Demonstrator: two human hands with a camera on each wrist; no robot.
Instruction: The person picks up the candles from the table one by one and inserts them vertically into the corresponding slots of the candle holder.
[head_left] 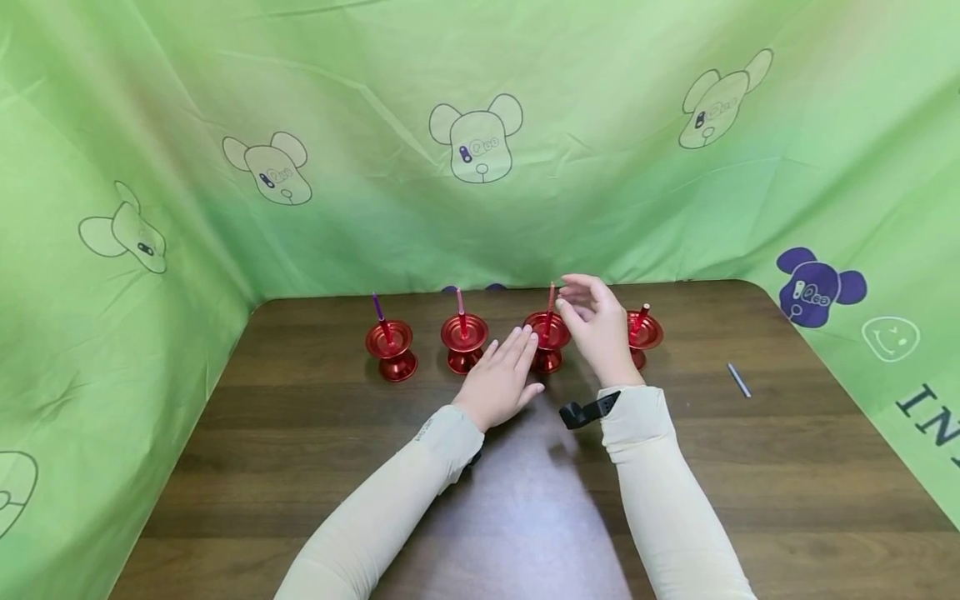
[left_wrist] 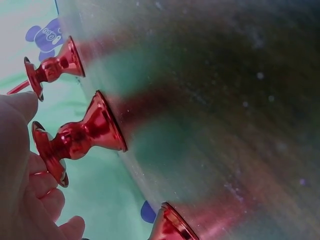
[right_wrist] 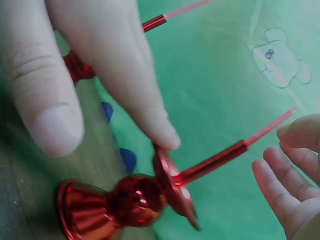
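Four red metallic candle holders stand in a row across the table. The third candle holder (head_left: 550,333) bears a thin pink-red candle (right_wrist: 272,124) in its upright tube. My left hand (head_left: 498,379) reaches over with straight fingers, and a fingertip touches the rim of that holder's dish in the right wrist view. To the right of the candle, my right hand (head_left: 596,325) is raised with loosely bent fingers. Its fingertips (right_wrist: 286,132) are close beside the candle's upper end, with nothing held between them. Partly behind the right hand is the fourth candle holder (head_left: 647,333), with no candle showing above its tube.
To the left stand one holder (head_left: 390,340) with a purple candle (head_left: 377,307) and another (head_left: 465,335) with a pink candle (head_left: 461,302). A blue-grey candle (head_left: 738,380) lies on the wooden table (head_left: 300,467) at right. Green printed cloth (head_left: 360,200) hangs behind.
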